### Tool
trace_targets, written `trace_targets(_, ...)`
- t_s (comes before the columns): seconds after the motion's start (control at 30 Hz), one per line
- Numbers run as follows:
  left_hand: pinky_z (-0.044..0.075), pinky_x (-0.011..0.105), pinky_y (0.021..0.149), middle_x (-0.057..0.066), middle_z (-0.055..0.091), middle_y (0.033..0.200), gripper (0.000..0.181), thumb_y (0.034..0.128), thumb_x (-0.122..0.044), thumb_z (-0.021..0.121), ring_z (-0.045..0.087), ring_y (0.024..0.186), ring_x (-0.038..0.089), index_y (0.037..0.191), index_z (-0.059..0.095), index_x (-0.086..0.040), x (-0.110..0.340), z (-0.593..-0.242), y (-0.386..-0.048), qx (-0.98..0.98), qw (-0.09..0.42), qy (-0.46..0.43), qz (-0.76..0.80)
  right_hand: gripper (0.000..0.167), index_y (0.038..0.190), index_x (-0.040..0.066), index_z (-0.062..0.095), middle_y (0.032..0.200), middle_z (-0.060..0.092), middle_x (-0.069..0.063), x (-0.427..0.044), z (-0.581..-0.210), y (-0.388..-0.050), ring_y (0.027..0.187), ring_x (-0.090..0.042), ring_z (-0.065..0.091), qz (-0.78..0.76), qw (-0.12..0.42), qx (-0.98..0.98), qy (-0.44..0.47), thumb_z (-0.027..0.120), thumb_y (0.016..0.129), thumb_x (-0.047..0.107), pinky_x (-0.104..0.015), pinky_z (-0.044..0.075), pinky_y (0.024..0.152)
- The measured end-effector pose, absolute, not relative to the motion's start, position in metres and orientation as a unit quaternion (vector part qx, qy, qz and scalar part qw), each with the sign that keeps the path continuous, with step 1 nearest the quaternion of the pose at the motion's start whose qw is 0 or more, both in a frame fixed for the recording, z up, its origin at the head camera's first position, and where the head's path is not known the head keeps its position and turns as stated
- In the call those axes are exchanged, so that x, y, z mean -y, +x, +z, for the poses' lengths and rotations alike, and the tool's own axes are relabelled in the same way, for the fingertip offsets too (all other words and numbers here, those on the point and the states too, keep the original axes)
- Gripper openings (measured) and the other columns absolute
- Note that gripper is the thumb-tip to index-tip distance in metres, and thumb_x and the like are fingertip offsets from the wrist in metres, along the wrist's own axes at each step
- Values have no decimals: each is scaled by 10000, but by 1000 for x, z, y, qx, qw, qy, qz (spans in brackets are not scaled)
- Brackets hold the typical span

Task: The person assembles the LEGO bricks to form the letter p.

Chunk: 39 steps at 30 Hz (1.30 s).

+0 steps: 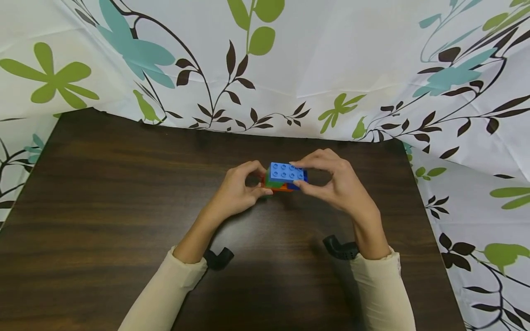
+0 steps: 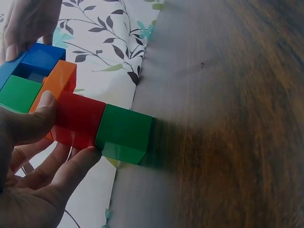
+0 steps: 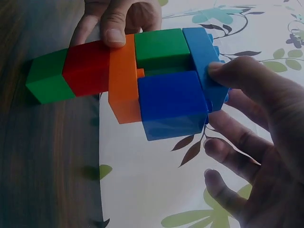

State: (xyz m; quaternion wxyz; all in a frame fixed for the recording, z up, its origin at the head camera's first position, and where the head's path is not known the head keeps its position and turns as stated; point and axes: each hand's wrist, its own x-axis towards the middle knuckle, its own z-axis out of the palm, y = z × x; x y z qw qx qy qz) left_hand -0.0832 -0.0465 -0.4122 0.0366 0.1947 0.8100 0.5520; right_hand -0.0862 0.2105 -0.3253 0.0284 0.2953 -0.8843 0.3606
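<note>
A stack of toy building bricks stands upright between both hands. At its bottom is a green brick [image 2: 124, 133], with a red brick [image 2: 80, 118] on it and an orange brick [image 3: 122, 85] above that. On the orange one sit another green brick [image 3: 161, 50] and a dark blue brick [image 3: 173, 102], side by side with a gap between. A lighter blue studded brick [image 1: 285, 172] lies across the top. My left hand [image 1: 240, 188] grips the stack around the orange and red bricks. With thumb and fingers, my right hand [image 1: 337, 181] pinches the lighter blue brick.
The stack's foot is at or near the dark wooden table [image 1: 103, 220]. A white cloth with a leaf print [image 1: 352, 46] hangs behind the table and along its sides. Black curved pieces [image 1: 340, 248] are at both wrists, by the cream sleeves [image 1: 381, 285].
</note>
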Motion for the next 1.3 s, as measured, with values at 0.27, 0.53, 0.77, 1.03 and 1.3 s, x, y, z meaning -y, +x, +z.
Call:
trace_targets(0.27, 592, 497, 871, 110, 737, 1062, 302, 861, -135, 919, 676, 979, 327, 1051, 695, -68, 47, -413, -83, -812, 39, 190, 551, 376, 1205, 126, 821, 1139, 793, -28, -210, -328, -86, 1082, -198, 634, 367, 26, 882, 294, 915, 843, 85, -283, 495, 938)
trace_targets(0.53, 665, 424, 850, 138, 742, 1090, 287, 881, -151, 905, 729, 1052, 313, 1064, 711, -46, 46, -416, -82, -814, 29, 191, 548, 376, 1246, 120, 801, 1178, 782, -67, -210, -334, -86, 1095, -222, 624, 369, 29, 886, 279, 885, 880, 105, -381, 516, 942)
trace_targets(0.77, 658, 392, 799, 133, 770, 1059, 264, 907, -157, 882, 737, 987, 277, 1081, 727, -34, 48, -402, -80, -826, 23, 192, 529, 374, 1285, 120, 787, 1209, 781, -88, -206, -329, -93, 1149, -257, 639, 361, 36, 891, 274, 852, 917, 136, -471, 520, 995)
trace_targets(1.03, 632, 339, 707, 134, 809, 1041, 289, 934, -146, 853, 736, 856, 220, 1165, 782, 13, 54, -386, -76, -835, 31, 174, 521, 339, 1317, 131, 772, 1199, 766, -81, -201, -330, -104, 1002, -211, 635, 370, 24, 896, 243, 792, 982, 178, -404, 557, 842)
trace_targets(1.3, 578, 359, 692, 166, 802, 1207, 359, 985, -217, 804, 693, 764, 265, 1259, 774, 13, 47, -379, -71, -850, 53, 101, 515, 318, 1344, 110, 757, 1256, 771, -112, -197, -342, -116, 924, -225, 636, 385, -9, 903, 191, 695, 1051, 219, -357, 543, 728)
